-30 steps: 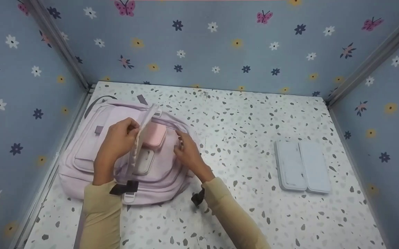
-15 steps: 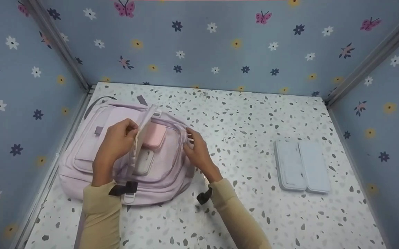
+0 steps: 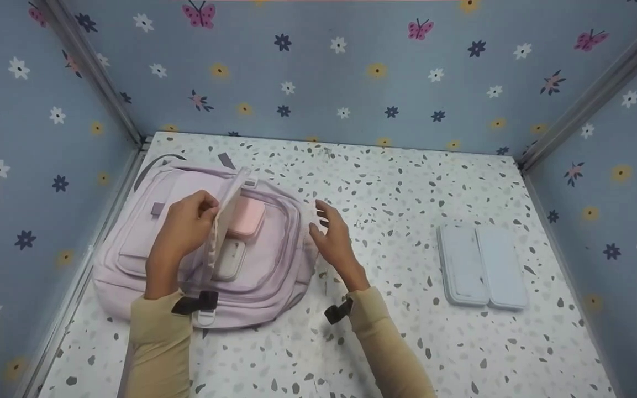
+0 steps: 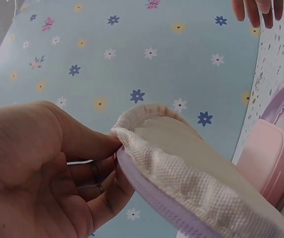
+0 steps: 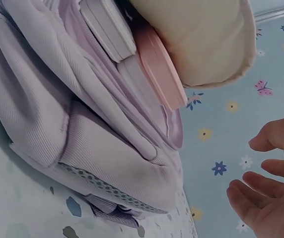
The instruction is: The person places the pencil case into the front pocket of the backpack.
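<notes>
A lilac backpack [image 3: 274, 307] lies on the left of the speckled table. Its front pocket flap [image 4: 181, 163] is lifted, and my left hand [image 3: 188, 224] pinches the flap's edge between thumb and fingers. Inside the pocket sit a pink case [image 3: 248, 216] and, nearer to me, a white case [image 3: 231, 260]; both stick out in the right wrist view. My right hand [image 3: 333, 237] hovers just right of the backpack, holding nothing, its fingers loosely bent and spread. In the left wrist view only the right fingertips [image 4: 253, 12] show at the top.
Two pale flat cases, a left one [image 3: 464, 265] and a right one [image 3: 502, 268], lie side by side on the right of the table [image 3: 384, 342]. Flower-patterned walls [image 3: 318, 72] enclose the back and both sides. A dark strap [image 3: 155, 166] loops behind the backpack.
My right hand has moved right, from the pocket's right edge to a spot beside the backpack. The left hand keeps its pinch on the flap almost unmoved.
</notes>
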A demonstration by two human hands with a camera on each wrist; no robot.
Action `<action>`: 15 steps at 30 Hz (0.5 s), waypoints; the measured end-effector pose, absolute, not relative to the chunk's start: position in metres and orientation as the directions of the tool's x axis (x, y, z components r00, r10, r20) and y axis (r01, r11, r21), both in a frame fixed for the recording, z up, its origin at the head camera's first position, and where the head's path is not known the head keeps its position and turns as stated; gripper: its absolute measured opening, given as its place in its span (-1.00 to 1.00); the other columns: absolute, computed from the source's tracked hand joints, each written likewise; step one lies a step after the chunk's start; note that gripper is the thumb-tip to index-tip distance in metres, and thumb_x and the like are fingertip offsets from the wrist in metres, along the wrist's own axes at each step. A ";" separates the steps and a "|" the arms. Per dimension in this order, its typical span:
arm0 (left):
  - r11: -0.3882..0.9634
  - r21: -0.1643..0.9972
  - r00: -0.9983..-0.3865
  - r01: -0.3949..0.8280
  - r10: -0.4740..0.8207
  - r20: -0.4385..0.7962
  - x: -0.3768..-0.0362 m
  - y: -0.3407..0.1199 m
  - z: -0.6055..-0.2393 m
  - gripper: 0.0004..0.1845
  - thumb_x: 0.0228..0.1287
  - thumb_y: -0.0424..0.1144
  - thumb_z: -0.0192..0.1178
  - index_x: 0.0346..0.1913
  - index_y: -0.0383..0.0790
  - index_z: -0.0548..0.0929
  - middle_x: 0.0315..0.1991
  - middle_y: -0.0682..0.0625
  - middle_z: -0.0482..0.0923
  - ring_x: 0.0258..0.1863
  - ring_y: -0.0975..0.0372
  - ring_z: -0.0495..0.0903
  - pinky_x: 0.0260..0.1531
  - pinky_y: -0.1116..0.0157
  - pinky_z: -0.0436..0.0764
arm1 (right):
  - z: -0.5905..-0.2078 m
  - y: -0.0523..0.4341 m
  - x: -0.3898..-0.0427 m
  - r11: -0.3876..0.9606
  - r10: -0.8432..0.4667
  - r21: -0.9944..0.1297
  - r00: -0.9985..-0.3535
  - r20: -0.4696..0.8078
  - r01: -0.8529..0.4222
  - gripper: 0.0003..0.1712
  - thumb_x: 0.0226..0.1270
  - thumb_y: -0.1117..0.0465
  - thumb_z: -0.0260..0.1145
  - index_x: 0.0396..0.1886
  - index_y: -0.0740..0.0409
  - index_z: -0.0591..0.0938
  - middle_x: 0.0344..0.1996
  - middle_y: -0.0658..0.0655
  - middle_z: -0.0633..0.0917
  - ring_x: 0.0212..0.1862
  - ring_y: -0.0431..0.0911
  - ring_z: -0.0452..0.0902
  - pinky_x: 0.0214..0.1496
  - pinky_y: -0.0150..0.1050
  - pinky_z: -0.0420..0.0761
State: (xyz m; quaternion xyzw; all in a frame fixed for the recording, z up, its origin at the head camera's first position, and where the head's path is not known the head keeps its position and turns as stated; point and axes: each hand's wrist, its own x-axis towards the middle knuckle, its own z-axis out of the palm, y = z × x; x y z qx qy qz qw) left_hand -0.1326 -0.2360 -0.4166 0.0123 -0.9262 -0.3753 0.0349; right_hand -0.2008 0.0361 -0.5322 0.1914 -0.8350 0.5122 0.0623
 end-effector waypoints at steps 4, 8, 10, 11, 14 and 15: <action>0.716 0.698 -0.997 0.001 -0.054 0.057 -0.133 -0.237 -0.416 -0.83 0.41 -0.36 -0.02 -0.13 -0.40 0.55 -0.27 -0.23 0.56 -0.28 0.04 0.50 -0.23 0.14 0.42 | -0.530 0.044 -0.201 0.393 -0.234 -0.841 -0.925 0.301 -0.373 -0.44 0.32 0.36 0.19 0.31 0.32 0.34 0.24 0.29 0.46 0.22 0.15 0.44 0.23 -0.03 0.46; 0.717 0.697 -0.996 0.000 -0.059 0.061 -0.133 -0.238 -0.416 -0.83 0.41 -0.36 -0.01 -0.13 -0.40 0.55 -0.27 -0.23 0.57 -0.28 0.03 0.50 -0.23 0.14 0.43 | -0.528 0.051 -0.200 0.374 -0.205 -0.857 -0.933 0.296 -0.354 -0.44 0.31 0.36 0.20 0.31 0.32 0.35 0.24 0.30 0.46 0.23 0.15 0.43 0.24 -0.04 0.46; 0.718 0.696 -0.996 0.001 -0.059 0.063 -0.132 -0.239 -0.416 -0.83 0.41 -0.37 -0.01 -0.13 -0.40 0.55 -0.28 -0.23 0.57 -0.28 0.03 0.50 -0.24 0.15 0.43 | -0.527 0.056 -0.199 0.363 -0.190 -0.864 -0.935 0.298 -0.349 -0.44 0.30 0.36 0.20 0.30 0.32 0.36 0.23 0.30 0.46 0.23 0.18 0.43 0.24 -0.03 0.46; 0.718 0.696 -0.996 0.002 -0.059 0.064 -0.132 -0.239 -0.417 -0.83 0.41 -0.37 -0.01 -0.13 -0.41 0.55 -0.28 -0.23 0.56 -0.29 0.03 0.50 -0.24 0.15 0.43 | -0.527 0.058 -0.199 0.366 -0.181 -0.864 -0.937 0.299 -0.346 -0.44 0.30 0.36 0.21 0.30 0.31 0.36 0.23 0.30 0.46 0.22 0.17 0.44 0.23 -0.03 0.46; 0.719 0.695 -0.996 0.006 -0.060 0.071 -0.132 -0.240 -0.417 -0.82 0.41 -0.37 -0.01 -0.13 -0.41 0.55 -0.28 -0.24 0.56 -0.29 0.03 0.50 -0.25 0.16 0.42 | -0.526 0.064 -0.199 0.363 -0.156 -0.867 -0.940 0.304 -0.341 -0.43 0.28 0.36 0.24 0.29 0.32 0.37 0.23 0.30 0.47 0.22 0.17 0.44 0.23 0.00 0.46; 0.718 0.696 -0.996 0.009 -0.059 0.074 -0.132 -0.240 -0.417 -0.82 0.40 -0.37 -0.01 -0.13 -0.41 0.55 -0.28 -0.24 0.57 -0.30 0.03 0.50 -0.26 0.16 0.42 | -0.526 0.067 -0.199 0.370 -0.148 -0.866 -0.941 0.304 -0.338 -0.43 0.27 0.36 0.25 0.29 0.32 0.38 0.23 0.30 0.47 0.22 0.17 0.44 0.23 0.00 0.46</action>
